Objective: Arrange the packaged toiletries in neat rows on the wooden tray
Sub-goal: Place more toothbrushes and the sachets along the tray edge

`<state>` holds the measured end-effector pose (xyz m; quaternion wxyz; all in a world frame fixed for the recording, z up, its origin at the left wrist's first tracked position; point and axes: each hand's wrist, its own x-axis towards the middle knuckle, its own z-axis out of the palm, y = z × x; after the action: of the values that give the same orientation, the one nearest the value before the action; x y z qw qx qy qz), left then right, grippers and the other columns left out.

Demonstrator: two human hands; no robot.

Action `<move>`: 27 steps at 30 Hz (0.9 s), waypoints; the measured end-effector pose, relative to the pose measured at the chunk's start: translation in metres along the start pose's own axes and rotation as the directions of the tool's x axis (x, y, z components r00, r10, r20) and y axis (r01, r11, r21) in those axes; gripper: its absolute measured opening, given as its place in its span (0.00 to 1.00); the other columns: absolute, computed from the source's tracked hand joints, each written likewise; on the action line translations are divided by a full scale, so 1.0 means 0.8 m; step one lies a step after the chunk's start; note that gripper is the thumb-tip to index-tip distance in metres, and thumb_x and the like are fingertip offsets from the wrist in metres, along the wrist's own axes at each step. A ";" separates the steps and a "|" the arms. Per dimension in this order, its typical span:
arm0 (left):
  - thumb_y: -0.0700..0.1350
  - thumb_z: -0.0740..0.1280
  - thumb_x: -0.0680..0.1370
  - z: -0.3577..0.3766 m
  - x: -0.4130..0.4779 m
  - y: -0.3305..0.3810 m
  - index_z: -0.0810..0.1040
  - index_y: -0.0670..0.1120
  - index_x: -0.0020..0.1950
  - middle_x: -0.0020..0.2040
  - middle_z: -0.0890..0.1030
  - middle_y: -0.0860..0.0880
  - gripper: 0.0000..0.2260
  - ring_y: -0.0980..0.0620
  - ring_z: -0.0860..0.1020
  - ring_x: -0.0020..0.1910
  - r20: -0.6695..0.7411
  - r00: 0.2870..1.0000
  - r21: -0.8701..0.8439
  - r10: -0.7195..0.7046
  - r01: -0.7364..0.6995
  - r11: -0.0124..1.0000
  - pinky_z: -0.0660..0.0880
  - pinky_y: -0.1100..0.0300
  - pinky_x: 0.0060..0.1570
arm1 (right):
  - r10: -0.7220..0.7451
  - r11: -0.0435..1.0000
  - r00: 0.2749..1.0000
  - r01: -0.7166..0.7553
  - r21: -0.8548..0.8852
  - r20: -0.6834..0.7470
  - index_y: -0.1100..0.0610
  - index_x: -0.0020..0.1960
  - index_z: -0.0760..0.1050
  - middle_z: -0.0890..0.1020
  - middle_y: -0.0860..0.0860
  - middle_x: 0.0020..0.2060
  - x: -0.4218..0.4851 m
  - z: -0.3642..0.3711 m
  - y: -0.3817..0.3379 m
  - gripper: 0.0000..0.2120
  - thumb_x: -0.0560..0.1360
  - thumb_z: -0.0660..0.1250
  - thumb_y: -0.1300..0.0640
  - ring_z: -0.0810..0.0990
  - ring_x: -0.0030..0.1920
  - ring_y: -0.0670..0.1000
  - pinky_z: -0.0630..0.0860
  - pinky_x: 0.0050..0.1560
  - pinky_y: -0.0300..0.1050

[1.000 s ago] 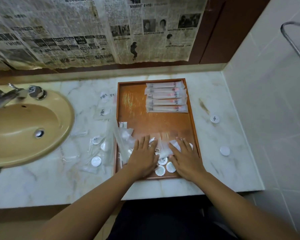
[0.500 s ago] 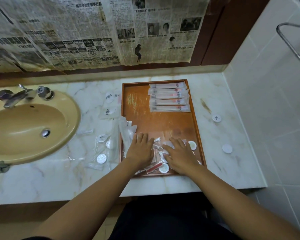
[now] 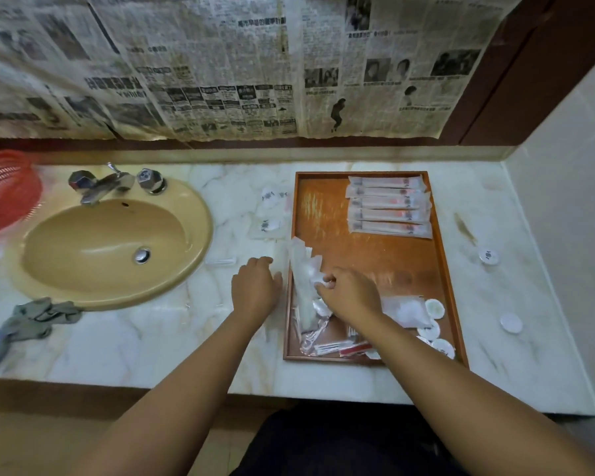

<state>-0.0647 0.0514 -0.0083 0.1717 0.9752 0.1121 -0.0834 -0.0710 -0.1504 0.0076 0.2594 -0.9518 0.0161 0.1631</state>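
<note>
Glossy veined marble tabletop [image 3: 323, 376], scuffed wooden tray [image 3: 364, 255], crinkly clear plastic packets [image 3: 389, 207], shiny chrome tap [image 3: 100, 187], yellowed newspaper [image 3: 220, 63].

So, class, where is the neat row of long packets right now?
The long packets lie in the far right corner of the wooden tray, beyond both hands.

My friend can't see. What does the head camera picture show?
A person's right hand pinches a clear packet at the near left of a wooden tray, while the left hand rests on the marble counter beside it. Five long packets lie in a neat row at the tray's far end; a yellow sink sits left.
</note>
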 end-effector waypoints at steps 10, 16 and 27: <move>0.58 0.66 0.79 0.007 0.038 -0.012 0.80 0.50 0.65 0.60 0.82 0.49 0.18 0.45 0.81 0.58 0.124 0.988 -0.048 -0.097 0.104 0.993 0.76 0.49 0.59 | 0.219 0.966 0.976 -0.214 -0.145 0.017 0.50 0.50 0.82 0.84 0.48 0.47 0.022 0.038 -0.055 0.21 0.72 0.70 0.33 0.83 0.50 0.55 0.78 0.55 0.51; 0.51 0.68 0.77 0.005 0.048 -0.017 0.80 0.48 0.39 0.37 0.82 0.52 0.09 0.48 0.80 0.38 0.233 0.960 -0.221 -0.155 0.208 0.953 0.79 0.54 0.46 | 0.283 0.958 0.958 -0.284 0.026 0.055 0.49 0.41 0.78 0.83 0.45 0.40 0.022 0.039 -0.058 0.12 0.73 0.72 0.41 0.82 0.44 0.53 0.79 0.51 0.50; 0.50 0.67 0.76 -0.053 0.048 0.016 0.80 0.54 0.43 0.41 0.83 0.57 0.04 0.53 0.80 0.42 0.200 0.979 -0.402 -0.046 0.125 0.907 0.74 0.59 0.39 | 0.283 0.885 0.958 -0.245 0.396 -0.040 0.47 0.45 0.82 0.84 0.42 0.44 -0.003 -0.030 -0.001 0.03 0.78 0.71 0.52 0.80 0.42 0.42 0.76 0.39 0.41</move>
<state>-0.0196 0.0615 0.0274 0.3794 0.8990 0.1532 -0.1562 -0.0662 -0.1620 0.0288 0.4166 -0.8773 0.1898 0.1444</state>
